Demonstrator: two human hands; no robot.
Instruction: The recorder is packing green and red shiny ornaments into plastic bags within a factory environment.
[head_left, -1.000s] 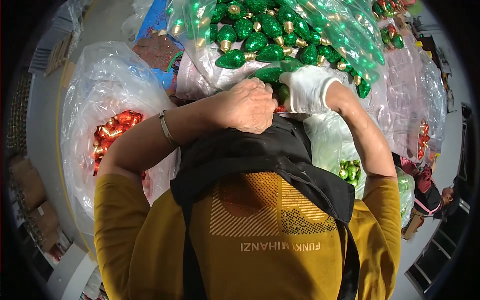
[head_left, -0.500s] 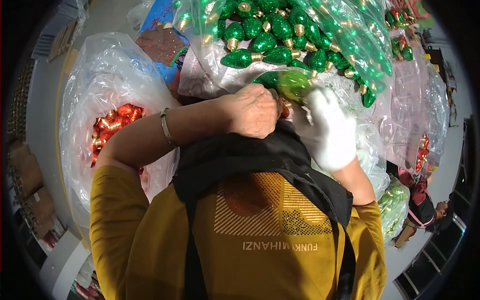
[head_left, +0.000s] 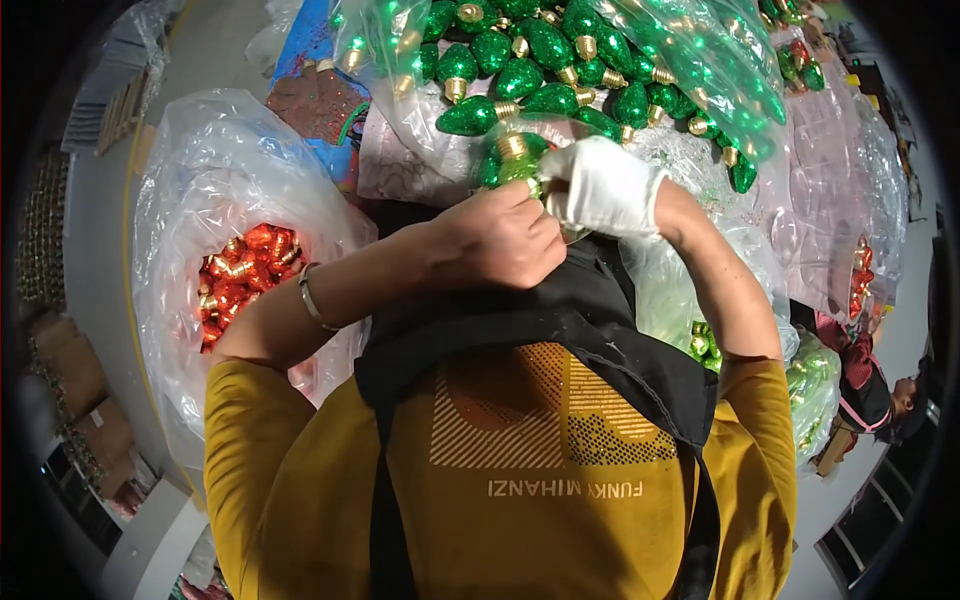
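Note:
My bare left hand [head_left: 508, 236] is closed around a small bunch of glittery bulb-shaped ornaments. A dark green ornament [head_left: 494, 165] and a light green ornament [head_left: 527, 187] with a gold cap show above its fingers. Something clear and film-like surrounds their tops. My right hand [head_left: 608, 190], in a white glove, is closed against the bunch with its fingertips pinched. What lies between those fingertips is hidden. Just beyond both hands, loose dark green ornaments [head_left: 549, 47] with gold caps lie on the work surface.
To my left stands a clear plastic bag [head_left: 165, 290] of red ornaments [head_left: 250, 268]. Another bag [head_left: 668, 290], with light green ornaments [head_left: 704, 342], is at my right. Clear film [head_left: 700, 60] covers part of the dark green pile. Farther right, a person [head_left: 865, 375] is nearby.
My gloved hand has swung left and up, closing against the bunch. The light green ornament, blurred beside that hand before, is now at my left fingers. The red ornament between my hands is hidden.

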